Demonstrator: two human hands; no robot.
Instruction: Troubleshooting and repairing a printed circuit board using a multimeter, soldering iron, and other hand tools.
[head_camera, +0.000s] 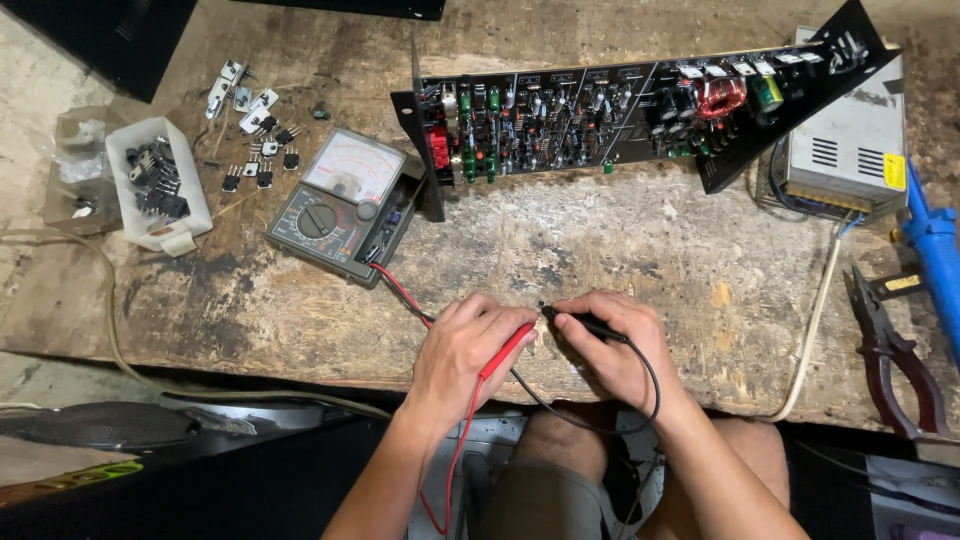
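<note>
Bare knees and forearms filled the bottom of the view, and just above them both hands worked at the near edge of the worn wooden tabletop (620, 230). Left hand (462, 350) had its grip closed around a red test probe (506, 350), fingers wrapped over the shaft with the tip aimed to the right. Right hand (615, 345) pinched a black test probe (585, 322) in a closed grip, its tip pointing left toward the red one. Both tips met close together between the two hands, just over the tabletop; whatever small part sat between them was too small to make out. Red and black leads ran from the probes, the red one climbing back to an analog multimeter (340, 205) that lay well beyond the left hand, its needle dial and round selector knob facing up.

Behind the meter, a long black circuit board (600, 110) stood on its edge across the tabletop, crowded with components and a copper coil near its right end. A grey metal power supply box (850, 150) sat at the far right, with a blue soldering tool (935, 250) and red-handled pliers (890, 350) beside it. At the far left, a white tray (160, 190) held dark transistors, and more loose transistors (255, 150) lay scattered just beside it.
</note>
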